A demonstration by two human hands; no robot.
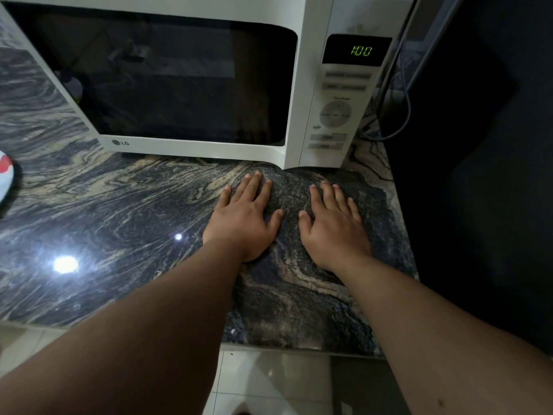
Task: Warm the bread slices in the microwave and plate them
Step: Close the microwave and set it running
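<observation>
A white microwave [197, 151] stands at the back of the dark marbled counter [119, 211], its door closed and the window dark. Its display [361, 51] reads 1:00 in green. My left hand [244, 218] lies flat on the counter just in front of the door's lower right corner, fingers straight. My right hand [333, 227] rests flat beside it, below the control panel [335, 115]. Neither hand holds anything. No bread slices or plate can be made out; the inside of the microwave is too dark to see.
A white and red object [6, 178] pokes in at the left edge of the counter. Cables [401, 115] hang behind the microwave on the right. The counter ends at the right [401, 223] and near edge, with pale floor tiles [269, 381] below.
</observation>
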